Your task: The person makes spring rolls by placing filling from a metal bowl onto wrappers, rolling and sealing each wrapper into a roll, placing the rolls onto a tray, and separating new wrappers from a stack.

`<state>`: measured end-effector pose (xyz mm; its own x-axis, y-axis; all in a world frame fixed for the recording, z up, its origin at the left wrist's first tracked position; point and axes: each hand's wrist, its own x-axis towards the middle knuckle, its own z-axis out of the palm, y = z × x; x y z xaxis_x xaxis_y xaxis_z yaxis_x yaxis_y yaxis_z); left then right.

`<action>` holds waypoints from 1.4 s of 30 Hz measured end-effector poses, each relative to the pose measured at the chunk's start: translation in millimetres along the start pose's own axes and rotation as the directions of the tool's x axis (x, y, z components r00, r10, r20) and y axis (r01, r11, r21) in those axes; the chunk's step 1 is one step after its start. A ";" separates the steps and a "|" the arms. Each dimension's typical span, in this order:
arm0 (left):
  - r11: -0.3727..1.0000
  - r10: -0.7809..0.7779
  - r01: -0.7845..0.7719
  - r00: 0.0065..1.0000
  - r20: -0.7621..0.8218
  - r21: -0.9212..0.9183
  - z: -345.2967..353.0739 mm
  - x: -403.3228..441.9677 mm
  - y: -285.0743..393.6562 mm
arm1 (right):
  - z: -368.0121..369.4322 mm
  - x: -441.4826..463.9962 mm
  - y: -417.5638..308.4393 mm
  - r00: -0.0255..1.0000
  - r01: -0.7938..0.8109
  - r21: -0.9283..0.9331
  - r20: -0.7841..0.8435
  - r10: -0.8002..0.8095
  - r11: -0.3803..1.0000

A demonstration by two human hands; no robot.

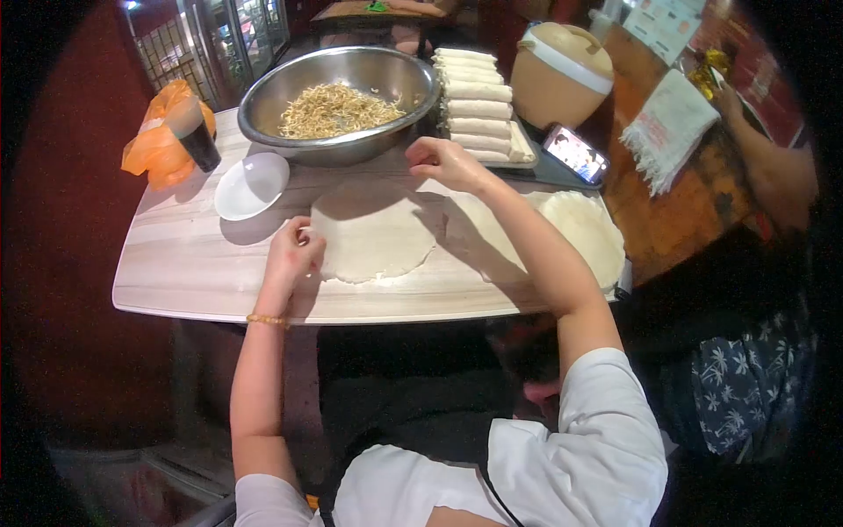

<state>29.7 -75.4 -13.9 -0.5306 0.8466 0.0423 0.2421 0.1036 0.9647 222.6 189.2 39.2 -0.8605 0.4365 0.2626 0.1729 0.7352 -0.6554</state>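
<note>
A thin round dough wrapper [379, 235] lies flat on the pale table in front of me. My left hand [297, 250] is at its left edge, fingers curled, thumb and forefinger closed at the rim. Over the wrapper's far right side, close to the bowl's near rim, is my right hand [443, 164]. Its fingertips are pinched together; anything small between them is hidden. Several more wrappers are stacked [581, 235] under my right forearm. Beyond the hands, a large steel bowl [255, 119] holds a shredded filling [338, 112] that looks like bean sprouts.
Pale rolls [479, 110] are piled on a tray behind my right hand. A phone [576, 155] leans beside them, near a tan lidded container [558, 79]. At left are a white bowl [252, 186], a dark drink [200, 145] and an orange bag [156, 156]. Another person's arm [764, 140] shows at right.
</note>
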 end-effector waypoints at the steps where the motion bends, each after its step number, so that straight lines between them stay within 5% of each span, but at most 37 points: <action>1: 0.999 0.029 -0.028 0.999 -0.036 0.041 -0.1 -3.1 -5.3 | -14.3 -10.8 1.4 0.999 -0.028 -0.091 0.015 0.030 0.995; 2: 0.999 0.031 -0.030 0.999 -0.026 0.035 -3.0 -5.6 -9.9 | -30.3 -23.0 2.5 0.998 -0.056 -0.181 0.026 0.061 0.982; 5: 0.840 0.158 -0.076 0.981 -0.108 0.537 -7.1 -18.3 4.7 | -68.4 -59.6 38.6 0.965 -0.215 -0.379 0.057 0.254 0.900; 8: 0.725 0.349 -0.192 0.930 -0.113 0.661 11.0 -18.6 23.8 | -82.6 -91.5 68.7 0.920 -0.337 -0.525 -0.009 0.391 0.781; 10: 0.705 0.396 -0.304 0.918 0.000 0.641 29.9 -7.8 24.5 | -80.7 -107.6 78.8 0.891 -0.407 -0.580 -0.079 0.448 0.706; 12: 0.431 0.625 -0.638 0.721 0.299 0.638 56.5 8.0 15.2 | -77.0 -114.7 82.0 0.895 -0.443 -0.548 -0.231 0.381 0.710; 16: 0.558 0.263 -0.442 0.897 0.355 0.702 81.4 6.4 29.5 | -79.8 -119.1 85.8 0.906 -0.424 -0.373 -0.183 0.382 0.825; 21: 0.432 0.325 -0.416 0.899 0.293 0.800 87.4 21.9 19.3 | -76.1 -112.4 85.4 0.903 -0.429 -0.361 -0.199 0.382 0.828; 24: 0.560 0.423 -0.524 0.847 0.323 0.641 100.9 26.6 36.0 | -87.0 -109.7 17.1 0.969 -0.246 -0.292 -0.092 0.229 0.924; 26: 0.881 0.367 -0.434 0.879 0.306 0.189 114.8 22.4 60.4 | -89.2 -109.4 -19.4 0.987 0.152 -0.178 -0.026 -0.159 0.972; 30: 0.872 0.489 -0.488 0.859 0.153 -0.044 135.9 30.7 69.9 | -106.7 -109.5 -81.9 0.956 0.289 -0.150 0.003 -0.292 0.945; 32: 0.891 0.364 -0.227 0.874 0.320 -0.393 125.6 23.9 92.1 | -116.4 -105.6 -85.1 0.960 0.253 0.259 -0.185 -0.209 0.932; 36: 0.854 0.337 -0.148 0.889 0.312 -0.499 84.5 26.5 93.3 | -127.1 -95.9 -83.9 0.953 0.188 0.370 -0.292 -0.078 0.910; 42: 0.845 0.456 -0.434 0.890 -0.004 -0.314 28.8 38.8 122.9 | -91.3 -61.0 -58.7 0.956 0.202 0.402 -0.280 -0.090 0.893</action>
<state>62.2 -14.7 98.8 -0.3649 0.7987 0.4784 0.1800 -0.4437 0.8779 308.7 166.8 126.3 -0.7038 0.4964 0.5082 -0.2119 0.5361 -0.8171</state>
